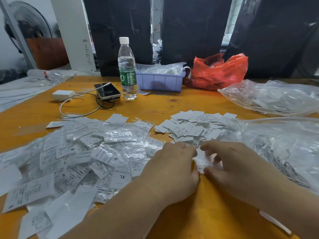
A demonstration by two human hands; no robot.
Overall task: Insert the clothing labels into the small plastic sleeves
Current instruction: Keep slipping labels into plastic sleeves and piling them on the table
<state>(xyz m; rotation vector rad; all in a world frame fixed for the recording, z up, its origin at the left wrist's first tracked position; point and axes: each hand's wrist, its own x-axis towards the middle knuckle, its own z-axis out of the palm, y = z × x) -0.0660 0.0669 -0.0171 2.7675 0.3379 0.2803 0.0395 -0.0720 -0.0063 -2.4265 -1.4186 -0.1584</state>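
Meanwhile, at an orange-topped wooden table (172,104), a person's left hand (174,163) and right hand (238,163) meet over a single white printed clothing label (202,161), with fingers and thumbs of both curled in to pinch it from either side; whether a sleeve is already round it cannot be told, as the view blurs there. Taking that label as the landmark, the loose heap of bare white labels (195,126) lies just beyond it, a wide spread of labels already sealed in small clear plastic sleeves (96,152) fans out to its left, and a crumpled clear plastic bag holding more printed slips (279,145) sits to its right. Farther beyond stand a clear water bottle with a green wrapper (127,69), a lilac plastic tray (160,81), a red plastic bag (219,71), and a phone on a white charging cable (107,90). The step in hand appears to be easing the label into its sleeve. The risk, as judged from here, is that the thin film clings or buckles at its mouth, so the label creases or goes in crooked; a loosened pinch could also drop it among the bare pile nearby, mixing sizes, since XS and S slips lie close at hand.
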